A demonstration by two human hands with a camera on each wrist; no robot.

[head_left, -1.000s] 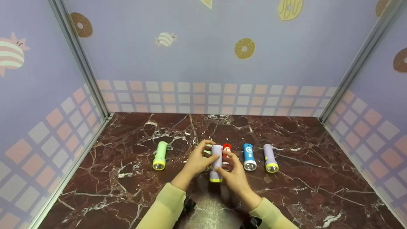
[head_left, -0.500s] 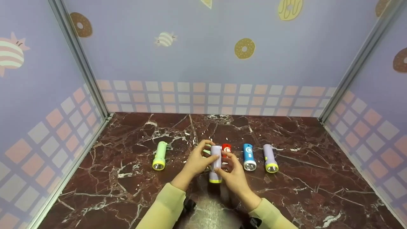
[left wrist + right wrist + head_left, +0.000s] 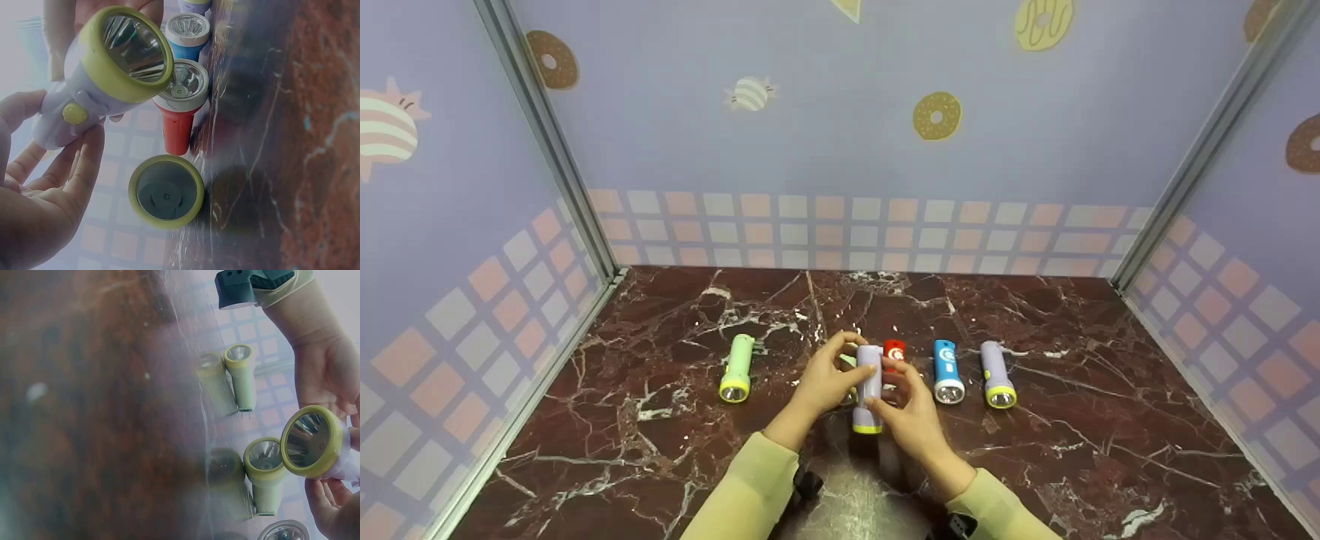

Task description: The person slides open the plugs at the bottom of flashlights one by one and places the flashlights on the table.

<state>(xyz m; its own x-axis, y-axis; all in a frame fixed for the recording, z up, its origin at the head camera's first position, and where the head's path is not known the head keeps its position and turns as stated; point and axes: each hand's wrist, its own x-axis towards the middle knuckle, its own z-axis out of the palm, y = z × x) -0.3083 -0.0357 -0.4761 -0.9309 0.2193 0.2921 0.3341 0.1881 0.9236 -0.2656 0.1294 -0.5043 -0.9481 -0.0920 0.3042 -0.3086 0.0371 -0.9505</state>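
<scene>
A light purple flashlight (image 3: 868, 390) with a yellow rim is held above the table, its lens end toward the person. My left hand (image 3: 823, 382) grips it from the left, thumb on one side and fingers on the other. From the right, my right hand (image 3: 915, 414) pinches the same barrel with thumb and fingers. The left wrist view shows its yellow button (image 3: 75, 113) and reflector. Behind it lie a red flashlight (image 3: 894, 348) and a green flashlight (image 3: 266, 494), both mostly hidden by the hands in the head view.
Another green flashlight (image 3: 737, 367) lies at the left. On the right are a blue flashlight (image 3: 946, 367) and a second purple flashlight (image 3: 996, 371). All rest on a dark red marbled table (image 3: 1095, 442), walled by patterned panels (image 3: 840, 150) at the back and sides.
The held purple flashlight's lens end has shifted very slightly toward the person. Both hands keep their grip, and the other flashlights stay where they were.
</scene>
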